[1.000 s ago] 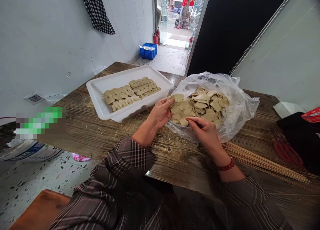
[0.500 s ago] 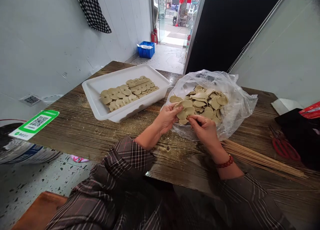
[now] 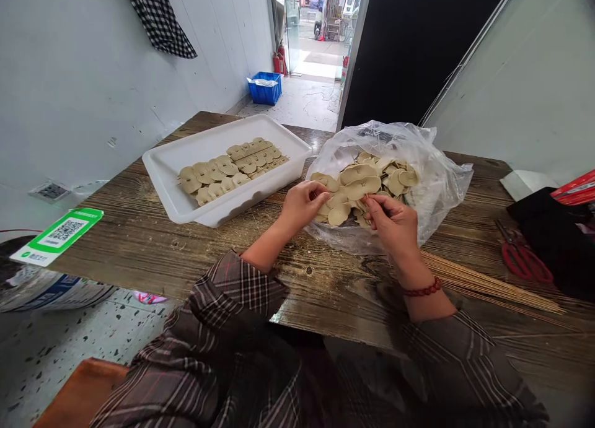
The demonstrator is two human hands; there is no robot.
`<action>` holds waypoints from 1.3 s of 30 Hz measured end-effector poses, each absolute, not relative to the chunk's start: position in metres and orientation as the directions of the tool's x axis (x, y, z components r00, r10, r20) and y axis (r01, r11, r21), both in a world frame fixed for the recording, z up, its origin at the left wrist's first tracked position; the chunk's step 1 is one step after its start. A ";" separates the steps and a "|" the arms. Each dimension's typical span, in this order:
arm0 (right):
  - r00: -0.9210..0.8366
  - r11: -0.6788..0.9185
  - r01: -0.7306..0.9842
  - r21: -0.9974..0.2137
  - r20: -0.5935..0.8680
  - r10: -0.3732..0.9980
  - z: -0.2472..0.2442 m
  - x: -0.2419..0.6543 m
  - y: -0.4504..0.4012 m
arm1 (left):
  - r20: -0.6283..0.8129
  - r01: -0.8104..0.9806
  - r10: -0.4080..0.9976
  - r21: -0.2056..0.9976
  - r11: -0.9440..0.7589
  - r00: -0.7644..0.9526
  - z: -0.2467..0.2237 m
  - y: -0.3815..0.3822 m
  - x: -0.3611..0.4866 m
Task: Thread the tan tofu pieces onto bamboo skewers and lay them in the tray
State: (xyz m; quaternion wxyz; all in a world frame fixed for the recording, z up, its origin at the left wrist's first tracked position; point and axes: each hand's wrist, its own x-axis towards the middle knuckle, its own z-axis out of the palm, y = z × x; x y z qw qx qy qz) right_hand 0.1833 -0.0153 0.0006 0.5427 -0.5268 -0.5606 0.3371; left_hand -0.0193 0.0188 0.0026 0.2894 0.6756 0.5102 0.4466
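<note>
Thin, round, grey-beige slices (image 3: 339, 214) lie heaped in a clear plastic bag (image 3: 441, 180). Over the front of the heap, my right hand (image 3: 393, 220) pinches the end of a thin skewer beside some threaded slices (image 3: 360, 185). Just left of them is my left hand (image 3: 304, 202), its thumb and forefinger pressed together at the heap's left edge. What lies between those fingertips is too small to make out. To the left, a white plastic tray (image 3: 162, 196) holds rows of skewered slices (image 3: 209, 171).
A bundle of bamboo skewers (image 3: 493, 282) lies right of my right forearm. Red-handled scissors (image 3: 525, 261) rest beside a black holder (image 3: 534, 211) on the wooden table (image 3: 186, 254). A green QR-code card (image 3: 65, 230) is at the left edge.
My left hand has let go of the threaded slices and moved slightly left, its fingers now pinched. My right hand stays at the skewer's end. The view has shifted slightly.
</note>
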 end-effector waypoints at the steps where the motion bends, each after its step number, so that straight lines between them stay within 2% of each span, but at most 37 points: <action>1: 0.142 0.224 0.227 -0.948 0.260 0.955 0.001 0.183 -0.015 | 0.337 0.534 0.935 0.774 -0.341 0.110 0.002 0.019 -0.019; 4: 0.132 0.239 0.246 -0.939 0.277 0.952 0.001 0.183 -0.015 | 0.338 0.718 0.914 0.577 -0.390 0.225 0.003 0.015 -0.016; 8: 0.110 0.252 0.273 -0.928 0.291 0.950 0.003 0.181 -0.015 | 0.293 0.826 0.881 0.329 -0.457 0.371 0.006 0.005 -0.008; 11: 0.106 0.263 0.274 -0.925 0.301 0.948 0.002 0.181 -0.015 | 0.257 0.860 0.886 0.248 -0.446 0.385 0.007 0.000 -0.002; 14: 0.112 0.252 0.274 -0.928 0.291 0.950 0.000 0.181 -0.015 | 0.230 0.874 0.900 0.244 -0.421 0.369 0.005 -0.002 0.002; 17: 0.100 0.247 0.276 -0.929 0.284 0.954 -0.002 0.181 -0.015 | 0.224 0.857 0.897 0.279 -0.433 0.380 -0.001 -0.002 0.005; 19: 0.099 0.247 0.271 -0.931 0.282 0.954 -0.002 0.181 -0.015 | 0.248 0.826 0.892 0.345 -0.446 0.378 -0.004 -0.001 0.006; 23: 0.107 0.236 0.241 -0.941 0.267 0.958 -0.001 0.182 -0.014 | 0.269 0.690 0.921 0.611 -0.389 0.281 -0.006 0.003 0.005; 25: 0.111 0.232 0.228 -0.946 0.262 0.959 -0.001 0.182 -0.015 | 0.229 0.541 0.950 0.782 -0.310 0.213 -0.004 0.006 0.002; 28: 0.120 0.236 0.211 -0.949 0.265 0.957 0.000 0.182 -0.016 | 0.151 0.184 0.982 0.968 -0.170 0.111 0.001 0.011 -0.007; 30: 0.120 0.239 0.196 -0.951 0.265 0.957 0.002 0.181 -0.016 | 0.085 -0.056 0.995 0.995 -0.082 0.055 0.005 0.014 -0.014; 32: 0.116 0.244 0.184 -0.952 0.267 0.957 0.003 0.181 -0.018 | 0.023 -0.199 0.999 0.980 -0.018 0.024 0.009 0.017 -0.021; 35: 0.088 0.261 0.190 -0.946 0.282 0.956 0.004 0.181 -0.019 | -0.009 -0.252 1.000 0.968 0.003 -0.023 0.011 0.022 -0.029; 39: -0.033 0.280 0.241 -0.929 0.281 0.959 0.006 0.183 -0.021 | 0.026 -0.259 0.997 0.965 -0.042 -0.069 0.011 0.027 -0.038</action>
